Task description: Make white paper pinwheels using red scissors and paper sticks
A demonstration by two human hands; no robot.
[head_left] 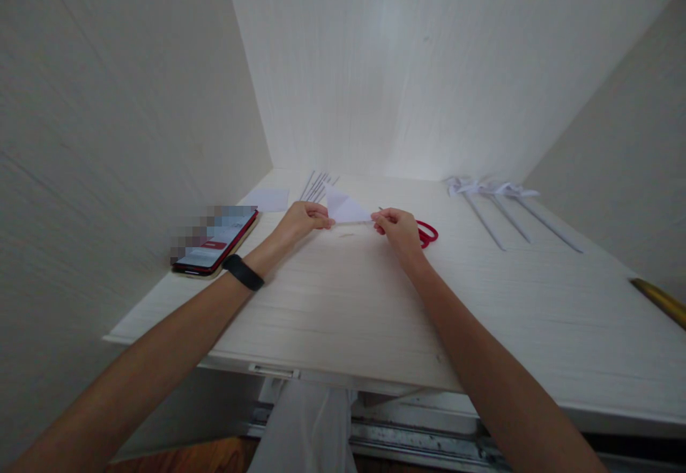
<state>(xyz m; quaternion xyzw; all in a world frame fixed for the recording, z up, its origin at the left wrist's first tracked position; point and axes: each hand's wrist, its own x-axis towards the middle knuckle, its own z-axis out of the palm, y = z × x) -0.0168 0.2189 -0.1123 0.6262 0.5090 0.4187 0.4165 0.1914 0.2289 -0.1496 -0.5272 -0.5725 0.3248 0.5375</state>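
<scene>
Between my two hands is a white piece of paper (346, 207) folded into a triangle, held just above the table or touching it; I cannot tell which. My left hand (308, 219) pinches its left corner, with a black band on that wrist. At its right corner, the fingertips of my right hand (395, 228) are closed on the paper. Scissors with red handles (427, 233) lie behind and beside my right hand, their blades mostly hidden by it. Several thin dark-edged strips or sticks (317, 186) lie just beyond my left hand.
A flat white paper sheet (268, 199) rests at the back left, near a phone (214, 244) by the left wall. To the right lie three white paper pinwheel-like shapes on sticks (496, 219). A gold-coloured object (660, 300) sits at the right edge of the white table (343, 316).
</scene>
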